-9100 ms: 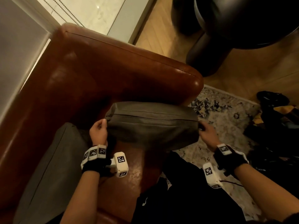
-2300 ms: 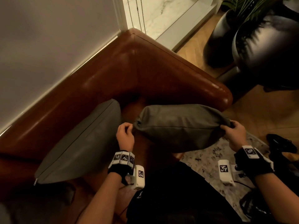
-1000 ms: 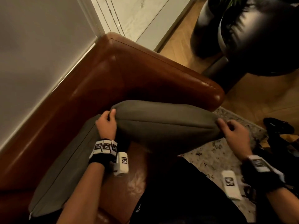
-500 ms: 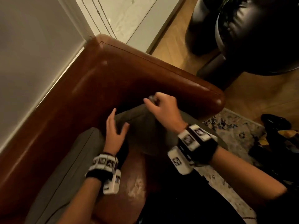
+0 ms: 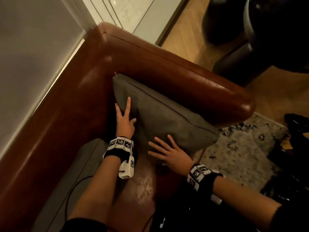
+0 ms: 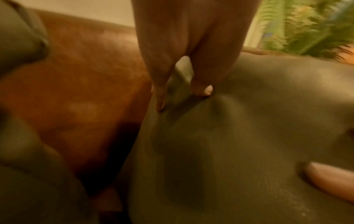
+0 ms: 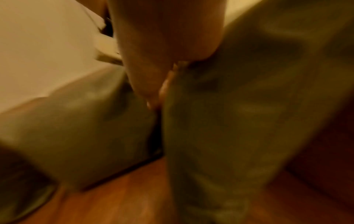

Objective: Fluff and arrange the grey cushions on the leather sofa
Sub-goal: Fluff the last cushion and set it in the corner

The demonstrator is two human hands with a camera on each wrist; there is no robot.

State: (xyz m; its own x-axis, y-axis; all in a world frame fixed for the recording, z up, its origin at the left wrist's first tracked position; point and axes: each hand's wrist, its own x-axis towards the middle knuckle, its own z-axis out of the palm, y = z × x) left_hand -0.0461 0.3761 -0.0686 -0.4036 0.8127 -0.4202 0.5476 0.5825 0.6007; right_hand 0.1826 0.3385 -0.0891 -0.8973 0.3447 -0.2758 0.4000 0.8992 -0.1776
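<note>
A grey cushion [image 5: 160, 114] leans against the brown leather sofa's armrest [image 5: 192, 77] in the corner, zip seam up. My left hand [image 5: 124, 118] lies flat with straight fingers on its left edge. My right hand [image 5: 168, 151] presses spread fingers on its lower front face. In the left wrist view my fingers [image 6: 159, 97] dent the cushion [image 6: 239, 136]. The right wrist view is blurred; the cushion [image 7: 220, 128] fills it. A second grey cushion [image 5: 80, 178] lies on the seat at the lower left, against the backrest.
The sofa backrest [image 5: 58, 114] runs along a pale wall at left. A patterned rug [image 5: 242, 148] and wooden floor lie to the right. A large dark planter [image 5: 267, 39] stands beyond the armrest, and dark items [image 5: 297, 131] lie on the rug's right edge.
The cushion I held by its ends has been set down against the armrest. Both hands let go of it and now press flat on its face.
</note>
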